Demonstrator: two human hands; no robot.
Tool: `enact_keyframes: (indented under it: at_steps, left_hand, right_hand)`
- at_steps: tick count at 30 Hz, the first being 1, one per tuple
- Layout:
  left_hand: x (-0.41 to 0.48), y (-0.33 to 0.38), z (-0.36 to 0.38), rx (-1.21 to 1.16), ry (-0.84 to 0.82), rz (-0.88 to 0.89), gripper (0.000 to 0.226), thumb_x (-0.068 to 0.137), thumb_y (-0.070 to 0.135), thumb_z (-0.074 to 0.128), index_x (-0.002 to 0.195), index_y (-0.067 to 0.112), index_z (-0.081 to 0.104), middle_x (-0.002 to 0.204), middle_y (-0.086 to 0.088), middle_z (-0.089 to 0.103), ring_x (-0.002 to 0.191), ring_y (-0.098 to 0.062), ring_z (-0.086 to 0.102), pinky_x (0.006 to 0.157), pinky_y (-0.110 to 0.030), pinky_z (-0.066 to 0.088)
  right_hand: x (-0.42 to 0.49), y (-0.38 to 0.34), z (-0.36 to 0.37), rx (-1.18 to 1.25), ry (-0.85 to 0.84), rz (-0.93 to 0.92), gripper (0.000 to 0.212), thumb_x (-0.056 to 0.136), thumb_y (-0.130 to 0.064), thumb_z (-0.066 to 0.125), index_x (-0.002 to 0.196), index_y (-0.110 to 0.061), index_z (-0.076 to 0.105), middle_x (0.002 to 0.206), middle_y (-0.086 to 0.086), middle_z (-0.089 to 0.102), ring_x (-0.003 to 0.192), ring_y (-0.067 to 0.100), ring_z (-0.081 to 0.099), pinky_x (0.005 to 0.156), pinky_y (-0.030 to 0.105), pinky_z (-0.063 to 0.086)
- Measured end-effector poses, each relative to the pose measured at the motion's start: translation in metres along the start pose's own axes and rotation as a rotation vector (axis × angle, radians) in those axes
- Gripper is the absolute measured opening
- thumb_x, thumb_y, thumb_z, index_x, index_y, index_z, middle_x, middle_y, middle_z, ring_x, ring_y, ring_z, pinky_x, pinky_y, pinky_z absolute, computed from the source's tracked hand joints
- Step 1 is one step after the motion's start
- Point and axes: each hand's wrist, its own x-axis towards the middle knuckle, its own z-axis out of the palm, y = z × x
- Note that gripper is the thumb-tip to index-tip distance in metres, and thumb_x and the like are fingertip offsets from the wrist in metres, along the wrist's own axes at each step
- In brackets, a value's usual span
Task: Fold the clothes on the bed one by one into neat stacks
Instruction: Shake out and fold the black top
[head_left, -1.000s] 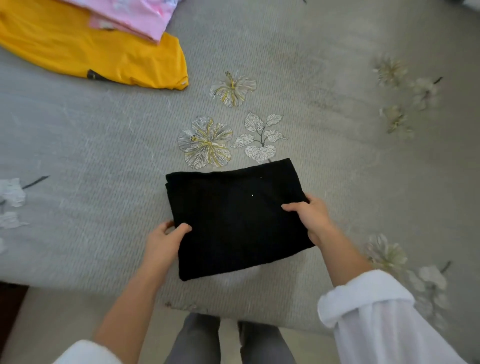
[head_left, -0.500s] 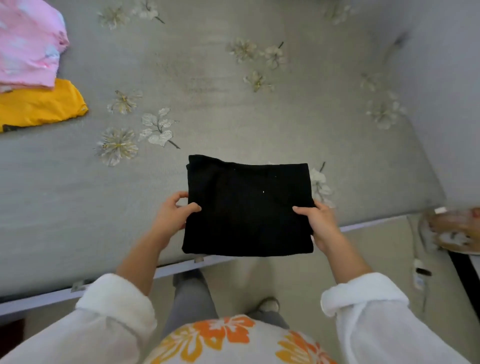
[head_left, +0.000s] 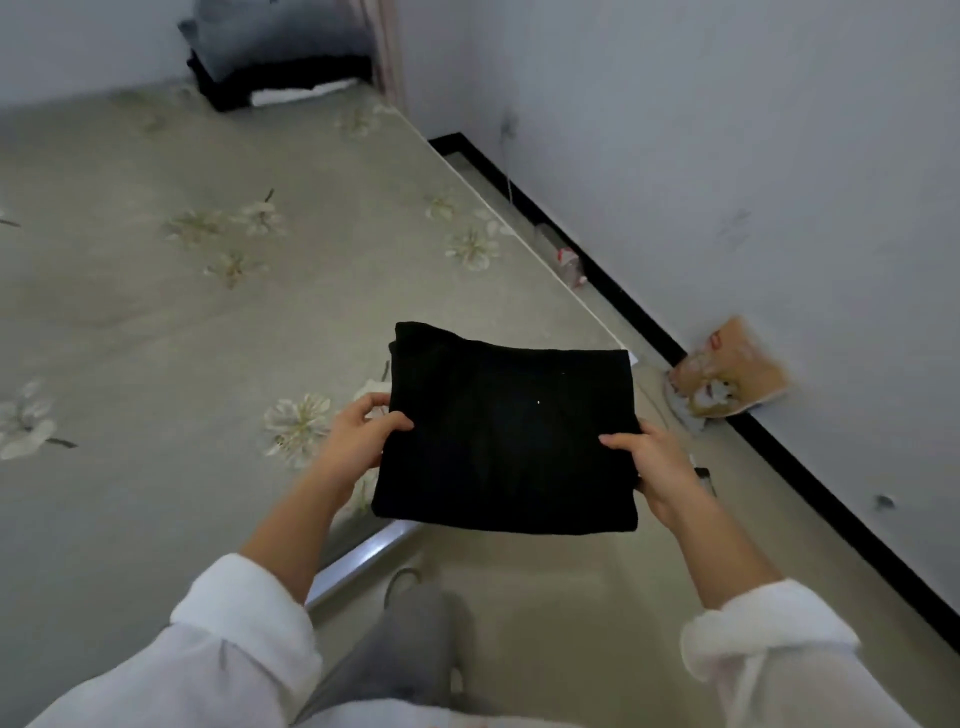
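Note:
A folded black garment hangs flat in the air above the bed's near right corner. My left hand grips its left edge, thumb on top. My right hand grips its right edge the same way. The bed has a grey-green cover printed with pale flowers. A stack of folded clothes, dark and grey with a white layer at the bottom, sits at the bed's far end against the wall.
A wall with a black skirting runs along the right, leaving a narrow floor strip beside the bed. An orange printed bag leans on the skirting. A plastic bottle lies in the gap. My grey-trousered leg stands by the bed frame.
Both hands lifted the folded black garment off the bed and carried it to the right. My view swung right: the pink and yellow clothes left the frame, the far stack and wall came in.

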Motion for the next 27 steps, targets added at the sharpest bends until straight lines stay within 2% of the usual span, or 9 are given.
enact_keyframes:
  at_steps: [5, 9, 11, 13, 16, 19, 23, 27]
  left_hand:
    - [0.057, 0.056, 0.077, 0.051, -0.048, 0.053, 0.023, 0.081, 0.013, 0.063, 0.102, 0.023, 0.062, 0.091, -0.004, 0.068, 0.071, -0.011, 0.068, 0.05, -0.019, 0.05]
    - [0.121, 0.099, 0.135, 0.046, -0.045, 0.066, 0.022, 0.081, 0.015, 0.064, 0.098, 0.028, 0.064, 0.09, -0.003, 0.07, 0.072, -0.012, 0.069, 0.055, -0.022, 0.049]
    - [0.152, 0.124, 0.165, 0.047, -0.051, 0.065, 0.021, 0.082, 0.014, 0.063, 0.098, 0.027, 0.064, 0.088, -0.002, 0.07, 0.069, -0.009, 0.069, 0.055, -0.022, 0.049]
    - [0.178, 0.15, 0.195, 0.042, -0.052, 0.064, 0.02, 0.082, 0.014, 0.062, 0.099, 0.026, 0.064, 0.09, -0.002, 0.069, 0.072, -0.011, 0.069, 0.056, -0.022, 0.048]
    - [0.211, 0.187, 0.239, 0.018, -0.061, 0.067, 0.021, 0.083, 0.012, 0.062, 0.101, 0.022, 0.064, 0.092, -0.002, 0.069, 0.075, -0.013, 0.067, 0.056, -0.022, 0.048]
    - [0.241, 0.222, 0.28, 0.003, -0.078, 0.068, 0.022, 0.083, 0.011, 0.062, 0.104, 0.019, 0.064, 0.095, -0.007, 0.069, 0.079, -0.018, 0.067, 0.06, -0.025, 0.048]
    - [0.288, 0.262, 0.327, -0.02, -0.061, 0.086, 0.026, 0.084, 0.011, 0.063, 0.109, 0.019, 0.063, 0.097, -0.01, 0.07, 0.084, -0.021, 0.068, 0.063, -0.027, 0.048]
    - [0.343, 0.294, 0.372, -0.065, -0.008, 0.103, 0.028, 0.085, 0.012, 0.063, 0.111, 0.02, 0.062, 0.103, -0.012, 0.068, 0.091, -0.023, 0.067, 0.067, -0.029, 0.049]
  right_hand:
    - [0.064, -0.033, -0.066, 0.037, 0.04, -0.001, 0.028, 0.084, -0.01, 0.064, 0.106, -0.027, 0.063, 0.103, 0.001, 0.071, 0.095, 0.022, 0.067, 0.073, 0.033, 0.054]
    - [0.136, -0.074, -0.111, 0.059, 0.037, -0.017, 0.025, 0.085, -0.01, 0.062, 0.101, -0.028, 0.064, 0.091, -0.006, 0.074, 0.083, 0.014, 0.071, 0.06, 0.025, 0.053]
    - [0.171, -0.098, -0.132, 0.053, 0.025, -0.002, 0.025, 0.087, -0.009, 0.06, 0.099, -0.03, 0.063, 0.092, -0.007, 0.073, 0.084, 0.013, 0.069, 0.06, 0.025, 0.052]
    - [0.205, -0.122, -0.154, 0.029, 0.035, 0.004, 0.024, 0.086, -0.007, 0.061, 0.099, -0.027, 0.062, 0.097, -0.002, 0.071, 0.088, 0.017, 0.068, 0.065, 0.03, 0.054]
    - [0.253, -0.159, -0.189, -0.028, 0.082, -0.031, 0.024, 0.082, -0.006, 0.067, 0.103, -0.018, 0.064, 0.102, 0.006, 0.07, 0.093, 0.023, 0.068, 0.084, 0.041, 0.056]
    - [0.298, -0.195, -0.222, -0.03, 0.151, -0.037, 0.029, 0.078, -0.008, 0.073, 0.102, -0.021, 0.061, 0.103, 0.005, 0.068, 0.095, 0.025, 0.067, 0.089, 0.045, 0.054]
    - [0.366, -0.241, -0.255, 0.013, 0.201, -0.066, 0.041, 0.075, -0.011, 0.076, 0.111, -0.019, 0.06, 0.101, 0.004, 0.068, 0.089, 0.024, 0.068, 0.084, 0.044, 0.057]
    - [0.447, -0.286, -0.276, 0.061, 0.193, -0.122, 0.035, 0.078, 0.0, 0.069, 0.108, -0.015, 0.061, 0.098, 0.005, 0.067, 0.087, 0.021, 0.067, 0.072, 0.035, 0.057]
